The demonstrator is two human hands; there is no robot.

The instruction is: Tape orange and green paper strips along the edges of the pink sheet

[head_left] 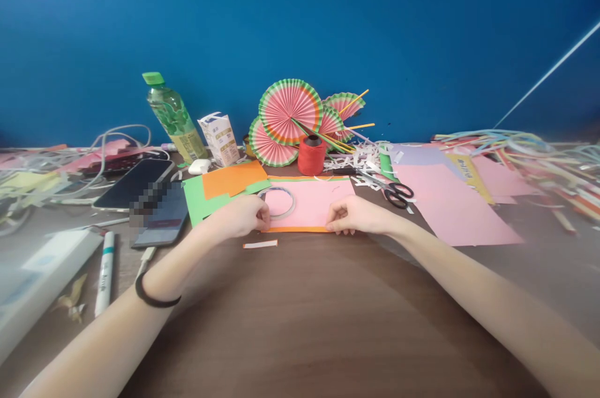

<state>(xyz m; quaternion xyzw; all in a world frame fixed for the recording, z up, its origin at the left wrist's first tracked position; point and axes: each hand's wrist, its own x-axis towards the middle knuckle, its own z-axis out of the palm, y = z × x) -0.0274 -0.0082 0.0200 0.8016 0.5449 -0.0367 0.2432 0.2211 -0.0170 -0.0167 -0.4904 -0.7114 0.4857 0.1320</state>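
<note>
A pink paper sheet lies flat on the table, with an orange strip along its near edge and green and orange along its far edge. My left hand is closed in a pinch at its near left corner. At the near right corner, my right hand pinches the same orange edge between thumb and fingers. A thin roll of tape rests on the sheet beside my left hand. Just in front of that hand lies a small white strip with orange ends.
Behind stand pleated watermelon-coloured paper fans, red thread, a bottle and a carton. Scissors and pink paper lie right. Green paper, phones and a marker are left.
</note>
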